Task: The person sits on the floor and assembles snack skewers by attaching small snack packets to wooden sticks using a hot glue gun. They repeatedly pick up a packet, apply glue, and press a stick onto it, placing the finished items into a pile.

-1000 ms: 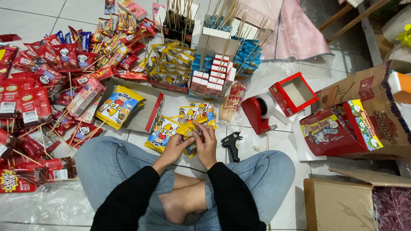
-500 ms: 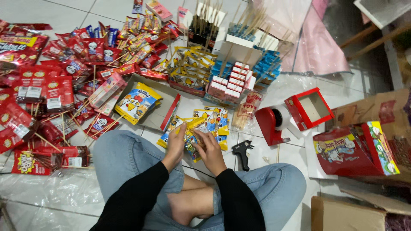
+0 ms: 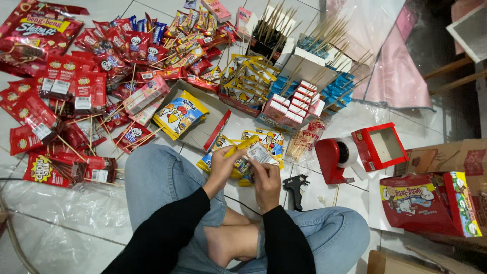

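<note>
Both hands' fingers (image 3: 223,161) grasp a yellow snack packet (image 3: 242,152), black glue gun (image 3: 296,189) just beside.

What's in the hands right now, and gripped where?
Both hands hold one yellow snack packet: left hand grips its left end, right hand pinches its right, white-backed end from below.

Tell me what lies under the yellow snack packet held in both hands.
Under the yellow snack packet, more yellow cartoon-printed packets lie on the white tiled floor. The left hand and right hand cover what is directly beneath.
</note>
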